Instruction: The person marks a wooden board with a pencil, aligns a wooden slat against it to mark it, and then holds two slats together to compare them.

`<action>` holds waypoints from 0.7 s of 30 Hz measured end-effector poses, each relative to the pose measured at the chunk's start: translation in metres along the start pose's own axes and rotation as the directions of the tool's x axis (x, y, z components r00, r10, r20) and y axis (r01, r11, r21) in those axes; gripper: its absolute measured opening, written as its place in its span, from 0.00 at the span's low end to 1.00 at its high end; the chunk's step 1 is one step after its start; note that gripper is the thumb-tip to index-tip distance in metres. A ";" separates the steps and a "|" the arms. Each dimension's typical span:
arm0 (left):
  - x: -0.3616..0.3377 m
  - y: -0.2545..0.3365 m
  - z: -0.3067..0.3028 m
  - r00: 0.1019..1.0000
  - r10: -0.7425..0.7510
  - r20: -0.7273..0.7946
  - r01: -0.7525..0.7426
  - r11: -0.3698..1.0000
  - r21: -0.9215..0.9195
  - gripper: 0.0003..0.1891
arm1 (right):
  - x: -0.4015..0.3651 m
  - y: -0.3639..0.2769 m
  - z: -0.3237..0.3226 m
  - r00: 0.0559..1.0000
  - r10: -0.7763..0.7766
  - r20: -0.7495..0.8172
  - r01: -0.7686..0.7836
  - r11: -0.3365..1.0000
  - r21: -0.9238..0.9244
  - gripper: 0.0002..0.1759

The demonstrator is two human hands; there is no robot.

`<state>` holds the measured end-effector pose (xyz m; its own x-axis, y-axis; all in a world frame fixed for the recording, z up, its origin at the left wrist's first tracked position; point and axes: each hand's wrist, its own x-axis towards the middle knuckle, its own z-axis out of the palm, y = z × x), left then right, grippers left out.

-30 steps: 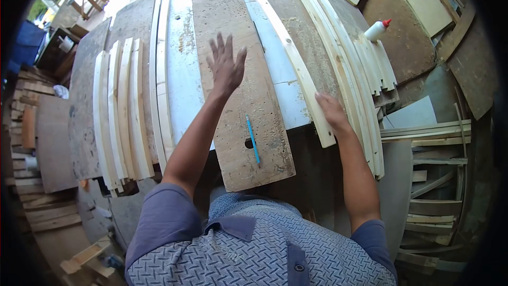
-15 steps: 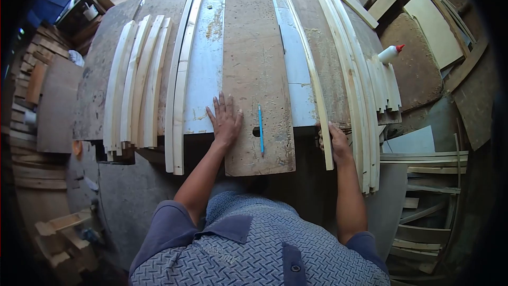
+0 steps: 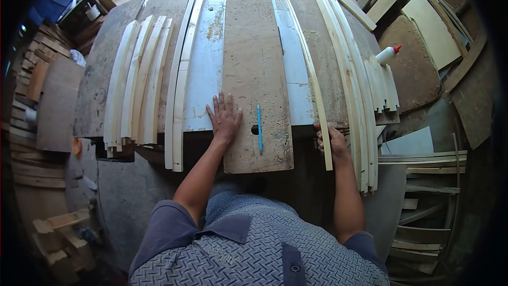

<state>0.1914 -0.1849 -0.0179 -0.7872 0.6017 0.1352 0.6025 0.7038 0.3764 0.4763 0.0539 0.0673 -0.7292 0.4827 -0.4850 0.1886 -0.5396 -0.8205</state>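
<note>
My left hand [image 3: 226, 121] lies flat with fingers spread on the left edge of a wide wooden board [image 3: 253, 37]. On that board rests a blue pencil [image 3: 259, 127], beside a dark slot. To the right, my right hand [image 3: 333, 142] is closed around the near end of a long thin wooden strip [image 3: 312, 74], and its fingers show on the strip's left side. The strip runs away from me across the worktable, its near end sticking out past the front edge. Part of the right hand's grip is hidden behind the strip.
Long wooden strips [image 3: 349, 69] lie right of my right hand. A white glue bottle [image 3: 386, 55] with a red tip rests on short notched pieces [image 3: 378, 87]. Two long strips [image 3: 182, 74] and several shorter ones [image 3: 140, 74] lie on the left. Stacked lumber [image 3: 428, 169] stands at lower right.
My right hand has moved slightly left and its fingers now show more around the strip. My left hand stays flat on the board. The whole view has shifted a little.
</note>
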 end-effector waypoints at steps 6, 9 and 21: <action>0.001 -0.001 0.002 1.000 0.005 -0.004 -0.005 1.000 0.011 0.36 | -0.003 0.002 -0.006 1.000 -0.003 0.017 0.002 1.000 0.027 0.24; 0.001 -0.001 0.002 1.000 0.023 -0.011 -0.023 0.999 0.024 0.36 | -0.005 0.009 -0.015 1.000 -0.004 0.026 0.002 0.998 0.057 0.24; 0.001 0.003 0.000 0.999 0.038 0.008 -0.038 0.999 -0.025 0.35 | -0.054 0.050 -0.065 0.996 0.087 -0.035 -0.084 0.993 0.083 0.25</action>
<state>0.1925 -0.1828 -0.0166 -0.7628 0.6309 0.1421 0.6282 0.6708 0.3942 0.5682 0.0453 0.0329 -0.6867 0.4576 -0.5649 0.1937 -0.6337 -0.7489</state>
